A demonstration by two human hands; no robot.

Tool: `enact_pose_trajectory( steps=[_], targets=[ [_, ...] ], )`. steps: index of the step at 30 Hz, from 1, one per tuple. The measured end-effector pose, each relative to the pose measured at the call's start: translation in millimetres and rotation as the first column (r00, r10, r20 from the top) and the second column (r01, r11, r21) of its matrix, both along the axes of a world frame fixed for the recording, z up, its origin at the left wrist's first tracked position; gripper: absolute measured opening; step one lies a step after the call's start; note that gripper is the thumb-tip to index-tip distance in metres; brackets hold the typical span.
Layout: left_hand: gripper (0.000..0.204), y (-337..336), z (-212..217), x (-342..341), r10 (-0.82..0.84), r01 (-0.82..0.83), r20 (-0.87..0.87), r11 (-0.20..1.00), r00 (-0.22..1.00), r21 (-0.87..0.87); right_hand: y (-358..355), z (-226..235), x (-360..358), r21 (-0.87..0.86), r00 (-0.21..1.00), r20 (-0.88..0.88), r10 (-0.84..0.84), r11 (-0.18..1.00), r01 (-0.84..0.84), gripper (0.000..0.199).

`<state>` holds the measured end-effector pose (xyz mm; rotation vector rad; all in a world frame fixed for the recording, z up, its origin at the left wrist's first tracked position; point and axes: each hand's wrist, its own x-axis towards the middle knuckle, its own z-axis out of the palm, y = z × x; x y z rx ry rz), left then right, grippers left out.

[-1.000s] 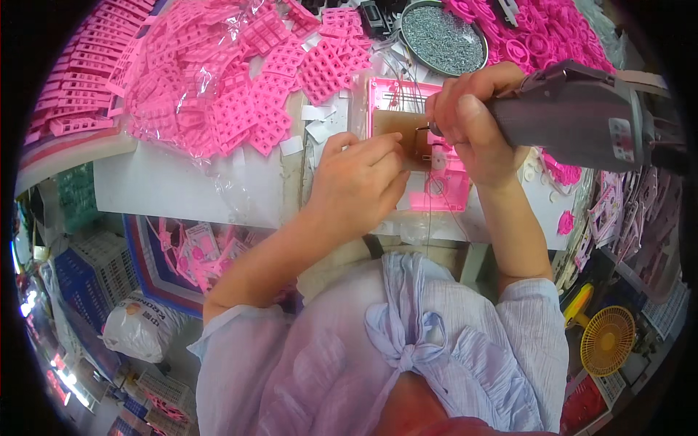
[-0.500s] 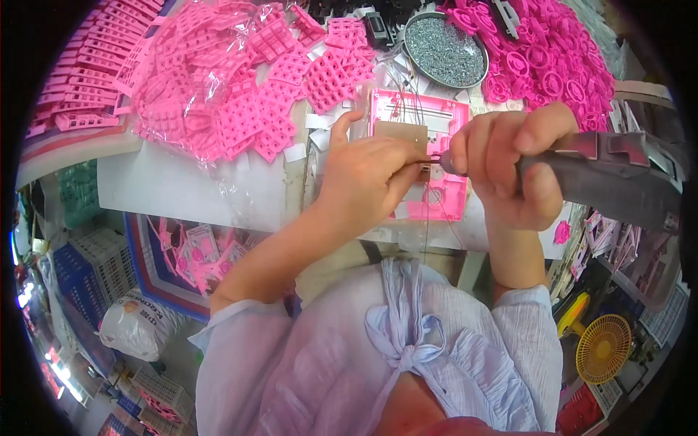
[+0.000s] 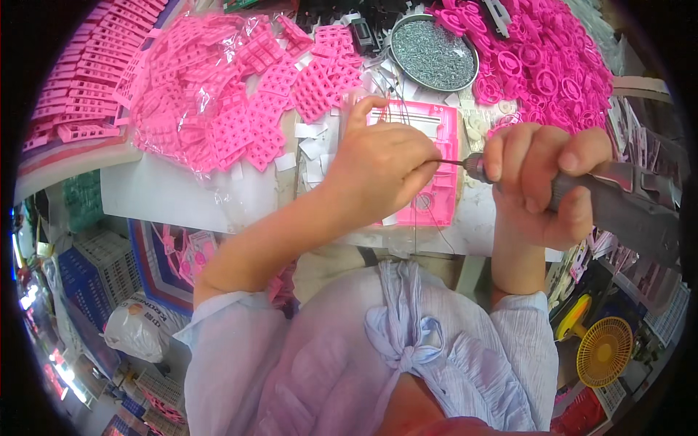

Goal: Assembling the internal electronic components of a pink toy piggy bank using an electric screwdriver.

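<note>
- My left hand (image 3: 389, 167) lies curled over the pink plastic panel (image 3: 429, 163), fingertips pressing it flat on the white table (image 3: 167, 192); I judge the press is there to keep the panel from sliding under the tool.
- Whether those fingers also pinch a small screw beneath them I cannot tell, since the knuckles hide the spot.
- My right hand (image 3: 542, 182) is clenched around the grey electric screwdriver (image 3: 618, 200), all fingers wrapped on the body near the chuck, which gives me close control of the tip.
- The screwdriver lies almost level, its thin bit (image 3: 451, 163) pointing left and meeting my left fingertips just over the panel.
- The panel sits at the table's near edge, directly ahead of me, between my 2 hands. It is bright pink, flat and rectangular, with raised ribs, a small round boss near its lower edge, and thin wires crossing it.
- The round metal dish of small screws (image 3: 434, 52) stands just behind the panel, near enough for either hand.
- Pink grid pieces in clear bags (image 3: 218, 94) are heaped to the left, and pink ring-shaped parts (image 3: 542, 65) are piled to the right, both clear of the work spot.
</note>
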<state>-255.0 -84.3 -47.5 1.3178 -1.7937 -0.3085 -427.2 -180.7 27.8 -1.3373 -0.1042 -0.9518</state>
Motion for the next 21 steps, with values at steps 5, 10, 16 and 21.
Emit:
enact_pose_trajectory(
  steps=[5, 10, 16, 21],
  targets=[
    [0.013, 4, -1, -2, 0.031, -0.027, 0.050, 0.997, 0.998, -0.071, 1, -8, 2, -0.007, 0.999, 0.001, 0.042, 0.999, -0.042, 0.025],
    [0.020, -62, 40, 45, -0.409, 0.395, 0.020, 0.892, 0.912, 0.218, -1, -12, 1, 0.040, 0.998, 0.014, -0.054, 0.998, 0.053, 0.024],
    [0.022, -65, 36, 33, -0.420, 0.415, -0.053, 0.857, 0.906, 0.306, -3, -7, 1, 0.045, 0.997, 0.022, -0.069, 0.997, 0.068, 0.024],
    [0.016, -36, 14, 15, -0.382, 0.374, -0.036, 0.874, 0.923, 0.309, -2, -7, -3, 0.005, 1.000, 0.008, -0.010, 1.000, 0.010, 0.025]
  ],
)
